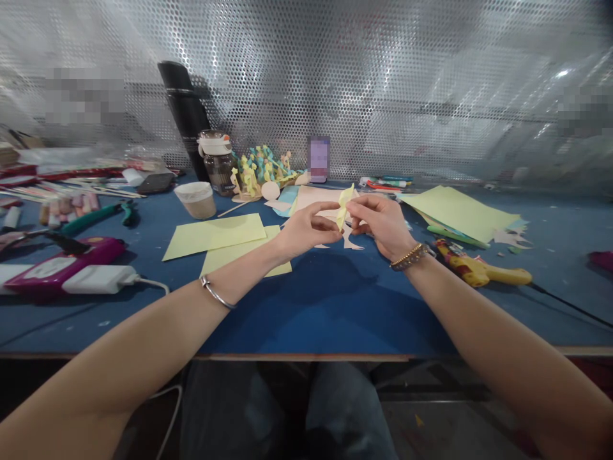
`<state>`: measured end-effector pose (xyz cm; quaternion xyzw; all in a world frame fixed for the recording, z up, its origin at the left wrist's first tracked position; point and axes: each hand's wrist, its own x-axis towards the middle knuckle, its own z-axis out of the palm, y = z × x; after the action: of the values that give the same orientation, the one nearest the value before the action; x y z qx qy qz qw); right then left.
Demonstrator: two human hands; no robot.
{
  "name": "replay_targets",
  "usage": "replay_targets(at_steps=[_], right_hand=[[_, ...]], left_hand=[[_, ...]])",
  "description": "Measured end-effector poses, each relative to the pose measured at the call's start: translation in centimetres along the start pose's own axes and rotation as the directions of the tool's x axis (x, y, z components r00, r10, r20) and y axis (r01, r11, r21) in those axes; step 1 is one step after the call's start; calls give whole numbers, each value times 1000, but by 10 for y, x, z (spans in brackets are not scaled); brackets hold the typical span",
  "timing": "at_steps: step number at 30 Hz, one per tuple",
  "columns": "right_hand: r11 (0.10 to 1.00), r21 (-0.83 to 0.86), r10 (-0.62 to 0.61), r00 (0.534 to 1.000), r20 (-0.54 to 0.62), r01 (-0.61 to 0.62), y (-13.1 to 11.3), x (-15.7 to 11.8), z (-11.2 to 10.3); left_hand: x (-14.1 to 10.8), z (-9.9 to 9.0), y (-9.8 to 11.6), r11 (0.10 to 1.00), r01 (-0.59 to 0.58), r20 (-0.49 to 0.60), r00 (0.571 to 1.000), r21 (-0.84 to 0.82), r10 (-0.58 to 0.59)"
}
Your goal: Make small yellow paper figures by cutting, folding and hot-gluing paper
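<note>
Blue tabletop (306, 326) lies beneath fingers (363, 206) pinching yellow paper (343, 206), bottle lettering (222, 181) illegible.

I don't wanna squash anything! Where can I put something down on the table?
The barest patch lies between the left hand, right hand and near edge of the blue table. Another sits between the glue gun, its cord and the purple object far right. Crowded: the left, around the power strip and pliers, and the back near the cup.

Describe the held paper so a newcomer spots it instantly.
Above the blue table, find the person's left hand and right hand. Between them is the creased yellow paper piece; unlike the flat yellow sheets nearby, it's small and held up.
</note>
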<state>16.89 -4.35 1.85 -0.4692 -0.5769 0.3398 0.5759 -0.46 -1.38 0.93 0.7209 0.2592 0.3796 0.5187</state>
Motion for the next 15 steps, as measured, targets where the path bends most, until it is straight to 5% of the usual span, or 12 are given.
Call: replay_targets(at_steps=[15], right_hand=[[999,24,31,998,46,-32,-4,-1,-1]], left_hand=[[0,-1,2,993,-70,-68,995,92,76]])
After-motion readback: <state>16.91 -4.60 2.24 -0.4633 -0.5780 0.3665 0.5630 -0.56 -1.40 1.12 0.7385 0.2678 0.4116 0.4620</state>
